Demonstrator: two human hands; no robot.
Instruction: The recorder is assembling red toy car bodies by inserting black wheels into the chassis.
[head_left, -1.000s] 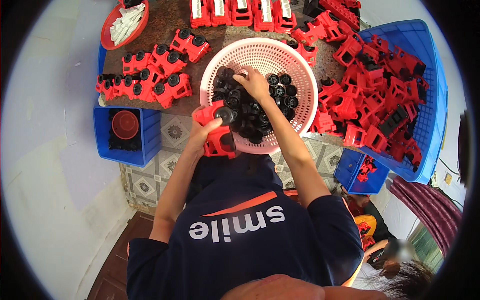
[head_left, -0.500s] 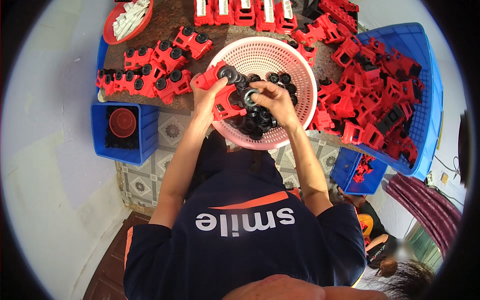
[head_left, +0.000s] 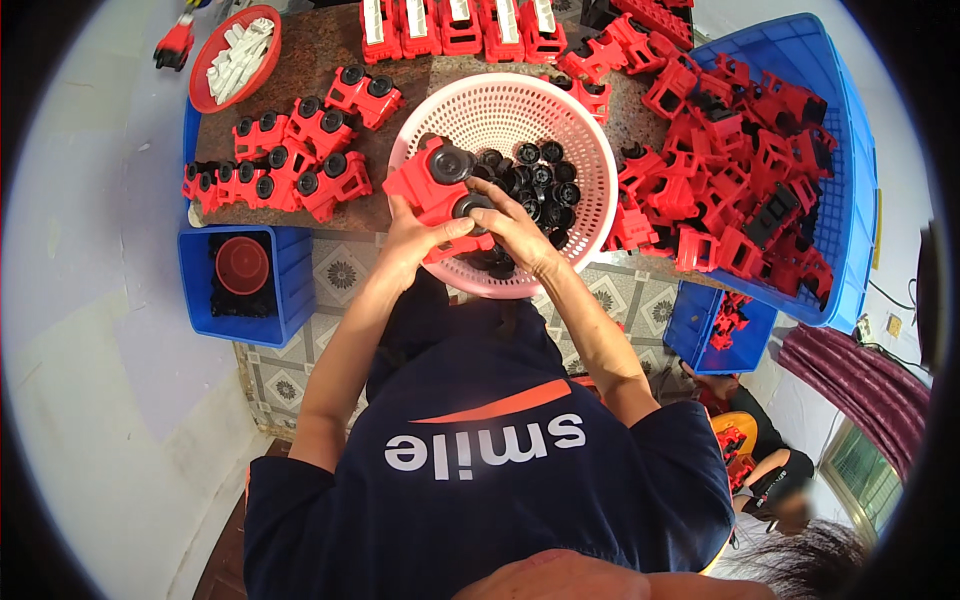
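1 red toy truck [head_left: 425,200], probably light, stiff plastic, best held by its sides, is above the pink basket [head_left: 599,150], left hand [head_left: 408,243] gripping it, right hand [head_left: 520,232] pinching 1 black wheel [head_left: 467,206].

Ahead and to the left of the left hand [head_left: 408,242], a red bowl [head_left: 199,72] holds a heap of narrow white pieces [head_left: 240,58]. Lower down on the same side sits an open blue crate [head_left: 295,290], with a round red tub [head_left: 242,265] resting on black parts inside. A pale wall [head_left: 90,330] rises farther left. Patterned grey-and-white floor tiles [head_left: 325,310] show below the left hand. Well to the right of the right hand [head_left: 522,235] hangs a purple curtain [head_left: 850,380] by a window [head_left: 865,470]; near them, a co-worker [head_left: 785,475] in dark clothing is partly visible.
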